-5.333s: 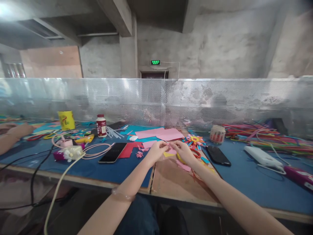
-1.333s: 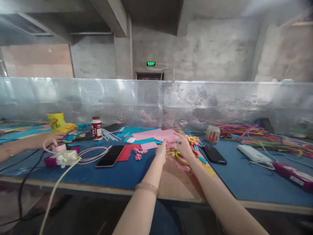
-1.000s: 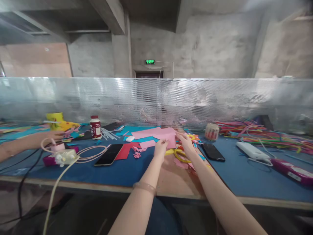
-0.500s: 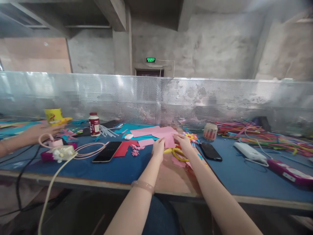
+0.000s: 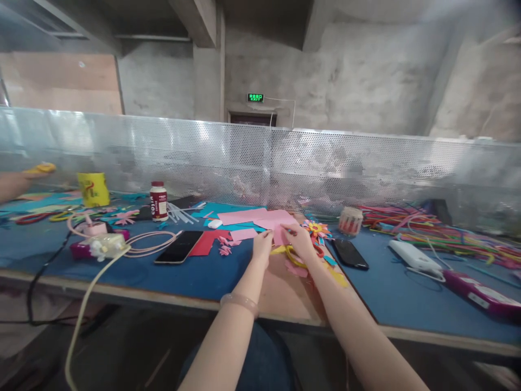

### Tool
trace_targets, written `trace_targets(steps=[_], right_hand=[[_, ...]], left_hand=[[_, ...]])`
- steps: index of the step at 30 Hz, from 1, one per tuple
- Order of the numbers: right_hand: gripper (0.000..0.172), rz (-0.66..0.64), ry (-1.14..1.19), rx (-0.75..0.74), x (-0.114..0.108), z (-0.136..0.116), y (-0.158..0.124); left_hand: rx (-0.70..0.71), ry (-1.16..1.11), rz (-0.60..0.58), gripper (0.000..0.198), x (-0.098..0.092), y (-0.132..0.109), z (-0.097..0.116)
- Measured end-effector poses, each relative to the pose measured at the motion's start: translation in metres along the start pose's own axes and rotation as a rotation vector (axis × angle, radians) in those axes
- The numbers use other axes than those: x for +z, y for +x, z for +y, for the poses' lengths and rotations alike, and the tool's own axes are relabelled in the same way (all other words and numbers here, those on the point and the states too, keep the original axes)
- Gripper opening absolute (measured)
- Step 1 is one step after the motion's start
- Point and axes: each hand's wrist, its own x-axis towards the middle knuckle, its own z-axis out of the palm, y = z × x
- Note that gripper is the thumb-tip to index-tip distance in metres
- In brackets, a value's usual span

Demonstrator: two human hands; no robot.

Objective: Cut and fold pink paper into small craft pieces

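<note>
A small piece of pink paper (image 5: 279,237) is held upright between my two hands above the middle of the table. My left hand (image 5: 262,245) pinches its left edge. My right hand (image 5: 299,240) has its fingers closed on the right side of the paper, and its fingertips are partly hidden. Behind lie larger pink sheets (image 5: 240,216) on top of blue paper (image 5: 211,209). Under my hands are yellow-handled scissors (image 5: 293,258), with pink scraps beside them. A multicoloured paper flower (image 5: 316,229) lies just beyond my right hand.
Left of my hands are small pink cut pieces (image 5: 224,250), red paper (image 5: 202,243), a phone (image 5: 179,247) and a coffee bottle (image 5: 158,201). At right are another phone (image 5: 350,254) and a power strip (image 5: 482,293). A co-worker's hand (image 5: 12,184) holds something yellow.
My right hand has shifted slightly left, its fingers curling further over the pink paper. The co-worker's hand has moved up and left, away from the yellow container, carrying the yellow thing.
</note>
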Motion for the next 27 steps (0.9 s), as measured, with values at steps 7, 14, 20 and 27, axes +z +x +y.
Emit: trace_targets(steps=[7,14,20,27], right_hand=[[0.042,-0.07,-0.223,-0.176,0.005,-0.006,-0.007],[0.04,-0.063,-0.146,-0.064,0.004,-0.003,-0.006],[0.035,-0.053,-0.046,-0.036,0.005,-0.004,-0.005],[0.016,0.221,0.391,0.274,-0.005,-0.006,-0.002]], left_hand=[[-0.051,-0.094,-0.057,0.022,-0.004,-0.001,0.003],[-0.003,-0.08,-0.153,0.032,-0.006,-0.001,0.0],[-0.032,-0.073,-0.083,0.026,-0.006,0.004,-0.002],[-0.037,-0.096,-0.029,0.02,-0.007,0.009,-0.007]])
